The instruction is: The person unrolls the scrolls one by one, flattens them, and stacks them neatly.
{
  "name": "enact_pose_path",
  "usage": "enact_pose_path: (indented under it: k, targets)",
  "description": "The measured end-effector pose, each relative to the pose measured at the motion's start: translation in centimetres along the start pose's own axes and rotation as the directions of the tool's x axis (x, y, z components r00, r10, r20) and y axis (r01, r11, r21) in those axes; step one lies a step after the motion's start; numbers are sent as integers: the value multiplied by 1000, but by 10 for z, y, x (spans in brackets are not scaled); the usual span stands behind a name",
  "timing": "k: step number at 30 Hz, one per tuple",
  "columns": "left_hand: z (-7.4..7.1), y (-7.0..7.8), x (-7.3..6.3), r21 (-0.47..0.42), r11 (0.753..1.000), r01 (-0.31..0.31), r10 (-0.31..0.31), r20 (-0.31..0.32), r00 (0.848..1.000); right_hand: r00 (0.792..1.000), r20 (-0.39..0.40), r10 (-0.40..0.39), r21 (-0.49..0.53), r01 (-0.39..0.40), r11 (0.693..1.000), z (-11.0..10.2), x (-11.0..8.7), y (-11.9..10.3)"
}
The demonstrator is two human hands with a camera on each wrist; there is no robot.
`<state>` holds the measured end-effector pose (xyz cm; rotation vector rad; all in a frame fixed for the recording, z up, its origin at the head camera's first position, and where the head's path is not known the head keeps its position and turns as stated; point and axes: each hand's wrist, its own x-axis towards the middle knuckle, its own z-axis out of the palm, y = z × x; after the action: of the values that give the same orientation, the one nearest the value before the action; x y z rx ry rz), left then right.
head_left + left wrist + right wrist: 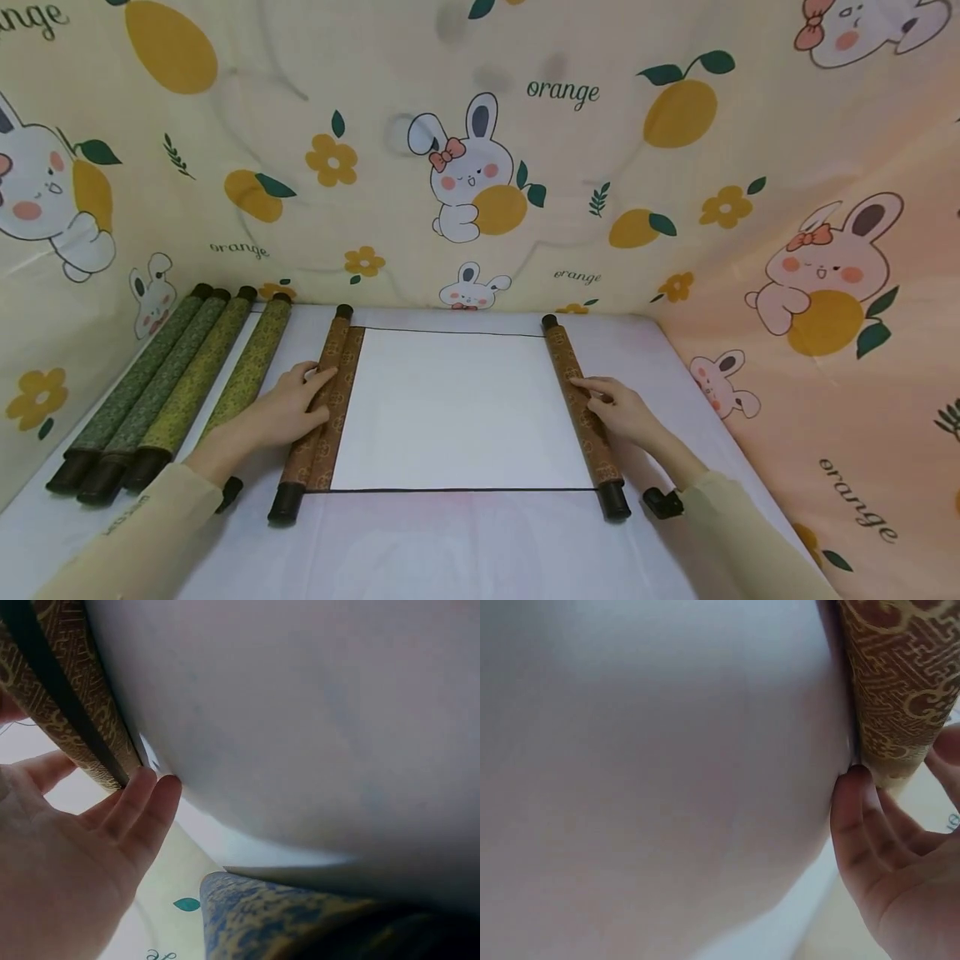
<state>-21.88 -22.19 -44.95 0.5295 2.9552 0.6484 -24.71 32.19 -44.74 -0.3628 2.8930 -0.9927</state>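
Observation:
A scroll lies partly unrolled on the white table, its blank white paper (457, 408) spread between two brown patterned rolls with black end knobs. My left hand (288, 408) holds the left roll (303, 454), index finger reaching over its top. At the other side, my right hand (618, 408) grips the right roll (573, 392) from its outer side. Close up in the left wrist view, fingertips (154, 780) touch the edge of the gold-patterned roll (97, 712). The right wrist view has fingers (855, 795) tucked against the lower edge of the brocade roll (900, 682).
Several rolled green and yellow-green scrolls (180, 367) with black knobs lie side by side on the left of the table (450, 550). One (251, 358) sits close by my left forearm. A printed cloth (300, 233) hangs behind and along both sides.

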Motion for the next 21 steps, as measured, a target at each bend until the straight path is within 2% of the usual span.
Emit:
enact_pose_path:
  k: [8, 21]
  targets:
    - [-1, 0, 0, 29, 999, 20, -19, -17, 1000, 997, -36, 65, -49, -66, 997, -4, -7, 0]
    - [-1, -1, -2, 91, 996, -18, 19, -10, 1000, 995, -63, 76, -93, -82, 992, -14, -17, 9]
